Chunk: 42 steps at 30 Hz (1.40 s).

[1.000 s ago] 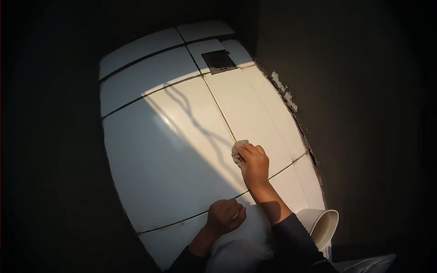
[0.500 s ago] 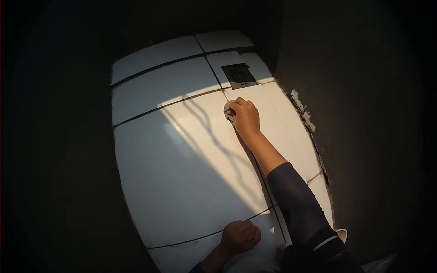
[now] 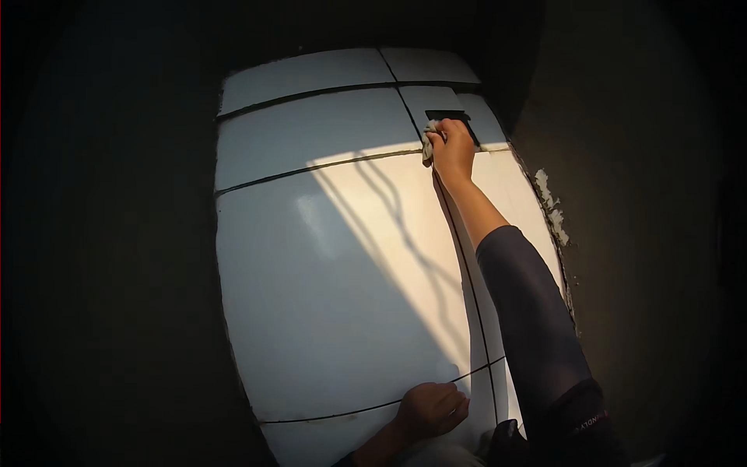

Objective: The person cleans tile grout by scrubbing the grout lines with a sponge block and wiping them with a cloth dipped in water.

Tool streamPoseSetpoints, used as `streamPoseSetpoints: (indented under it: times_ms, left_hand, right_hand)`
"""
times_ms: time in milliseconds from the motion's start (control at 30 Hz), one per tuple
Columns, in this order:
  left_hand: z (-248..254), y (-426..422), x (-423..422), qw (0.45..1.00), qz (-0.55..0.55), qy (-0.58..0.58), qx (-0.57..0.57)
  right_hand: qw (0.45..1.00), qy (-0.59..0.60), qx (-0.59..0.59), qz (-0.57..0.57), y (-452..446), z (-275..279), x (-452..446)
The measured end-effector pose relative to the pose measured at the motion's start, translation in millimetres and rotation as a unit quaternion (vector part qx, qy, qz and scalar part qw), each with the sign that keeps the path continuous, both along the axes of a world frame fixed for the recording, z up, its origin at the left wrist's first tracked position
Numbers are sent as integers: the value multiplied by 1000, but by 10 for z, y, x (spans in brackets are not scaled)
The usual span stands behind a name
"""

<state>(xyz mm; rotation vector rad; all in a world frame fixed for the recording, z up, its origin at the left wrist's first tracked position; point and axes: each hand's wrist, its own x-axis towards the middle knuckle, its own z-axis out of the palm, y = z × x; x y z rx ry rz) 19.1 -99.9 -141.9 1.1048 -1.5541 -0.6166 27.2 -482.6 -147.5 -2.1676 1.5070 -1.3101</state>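
My right hand (image 3: pixel 454 152) is closed round a crumpled pale cloth (image 3: pixel 428 143), which it presses on the white floor tiles (image 3: pixel 334 272) near the joint between them. Just beyond the fingers lies a dark square floor drain (image 3: pixel 445 116), partly hidden by the hand. Close to my body, my left hand (image 3: pixel 433 410) hangs over the near tiles with its fingers curled in. Whether anything is inside those fingers is hidden from this angle.
Dark walls or unlit ground surround the tiles. Along the right edge sit rough white lumps (image 3: pixel 551 206). Sunlight and a wavy shadow cross the tiles. A dark joint line (image 3: pixel 467 257) runs lengthwise beneath my right arm.
My right hand has moved farther away along the joint with the cloth, up to the drain, and now covers part of it. The left hand stays curled near my body.
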Motion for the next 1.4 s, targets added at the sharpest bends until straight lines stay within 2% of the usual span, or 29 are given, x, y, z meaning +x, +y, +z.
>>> streamPoseSetpoints:
  times_ms: [100, 133, 200, 233, 300, 367, 433, 567, 600, 633, 667, 700, 733, 833, 900, 1000, 1067, 1100, 1167, 1200, 1233, 1267, 1300, 1367, 1400]
  left_hand:
    - [14, -23, 0, 1000, 11, 8, -11]
    - [11, -16, -12, 1000, 9, 11, -10]
    - [-3, -9, -4, 1000, 0, -3, -13]
    - [9, -11, 2, 1000, -1, -2, -13]
    - [42, -21, 13, 1000, -2, -17, -12]
    - [50, -24, 14, 1000, 1, -24, -18]
    - [47, -23, 6, 999, 4, -31, -30]
    - [-24, -10, -33, 995, 6, -63, -72]
    - [-16, -9, -31, 991, -5, -97, -91]
    - [-13, -5, -32, 985, -17, -133, -110]
    - [-19, -20, -41, 981, -25, -148, -124]
    - [-44, -11, -40, 975, -28, -165, -143]
    - [-56, -11, -39, 972, -23, -174, -154]
    - [-114, -8, -80, 965, -2, -194, -178]
    - [-138, 23, -97, 958, 17, -218, -187]
    - [38, 219, -65, 953, 42, -266, -137]
    - [195, 427, -28, 964, 66, -229, -121]
    - [148, 609, 38, 962, 65, -235, -122]
    - [0, 934, 268, 947, 142, -287, -19]
    - [235, 1145, 276, 959, 155, -236, 20]
    - [349, 1327, 298, 956, 159, -243, 23]
    - [401, 1523, 319, 947, 172, -258, 81]
    - [409, 1715, 328, 935, 185, -268, 138]
    - [286, 2043, 334, 924, 194, -297, 142]
    - [173, 2189, 337, 913, 195, -327, 147]
  right_hand:
    - [965, -238, 109, -14, -56, 189, -64]
    - [966, -235, 109, -18, -44, 231, -119]
    - [892, -427, 138, 60, -4, 355, -207]
    - [892, -427, 138, 59, 45, 424, -267]
    - [836, -519, 165, 74, 214, 572, -478]
    - [794, -564, 216, 68, 452, 743, -753]
    - [759, -609, 216, 84, 907, 987, -1007]
    - [618, -745, 236, 88, 1836, 1221, -2046]
    - [639, -718, 240, 135, 2163, 1299, -2292]
    - [642, -725, 225, 106, 2489, 1405, -2463]
    - [640, -722, 226, 136, 2739, 1417, -2766]
    - [649, -728, 208, 81, 3026, 1452, -2987]
    - [632, -737, 214, 110, 3297, 1425, -3314]
    - [627, -742, 210, 111, 3972, 1574, -3927]
    - [611, -764, 206, -23, 4315, 1624, -4196]
    - [584, -787, 196, -30, 4488, 1777, -4330]
    - [561, -808, 179, -21, 4482, 1981, -4201]
    - [554, -812, 181, 25, 4470, 2087, -4099]
    - [538, -819, 183, 72, 4477, 2225, -3908]
    - [537, -814, 194, 103, 4469, 2271, -3820]
    - [536, -808, 208, 133, 4465, 2292, -3778]
    - [563, -781, 223, 154, 4446, 2265, -3761]
    - [558, -782, 229, 157, 4437, 2212, -3739]
    - [607, -731, 261, 169, 4395, 2155, -3680]
    - [595, -749, 256, 138, 4401, 2193, -3601]
